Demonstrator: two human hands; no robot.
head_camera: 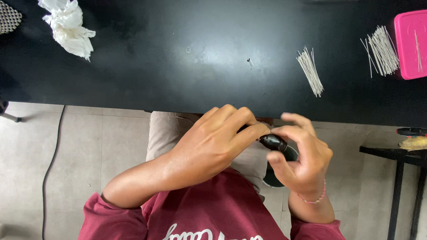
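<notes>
Small glossy black rounded piece [272, 141], pinched between both hands just off the near edge of the black counter [186, 79], above the lap. Left hand [212, 146] curled over it, fingertips pressed on its left end; right hand [301, 156] pinching the right end, grip tight, other fingers spread. Held over open floor, so likely to drop and roll away on any slip. Thin pale sticks in two loose bundles [310, 70] [382, 50] near a pink plastic box [416, 44]: easily scattered by a careless reach. Crumpled white tissue [66, 23] well apart.
</notes>
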